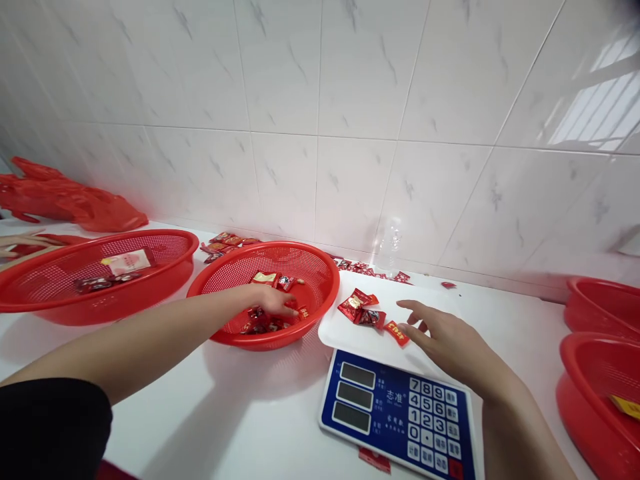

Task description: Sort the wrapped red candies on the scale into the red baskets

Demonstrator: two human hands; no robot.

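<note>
My left hand (276, 300) reaches down into a red perforated plastic basket (320, 263), among small wrapped packets (260, 323). Its fingertips bend away from view, and I cannot tell if they grip a packet. My right hand (440, 330) is over the white tray (345, 333) of a weighing scale, with index finger and thumb apart. Close to that thumb lies a small red packet (397, 334). Left of it on the tray sit other red and dark packets (357, 305). The scale's blue keypad panel (395, 413) faces me, its displays dark.
A second red basket (185, 260) with packets stands left; another person's hand (15, 243) is beside it. Red plastic bags (75, 200) lie behind. Loose packets (227, 243) line the tiled wall near a clear bottle (390, 243). More red baskets (590, 393) stand right.
</note>
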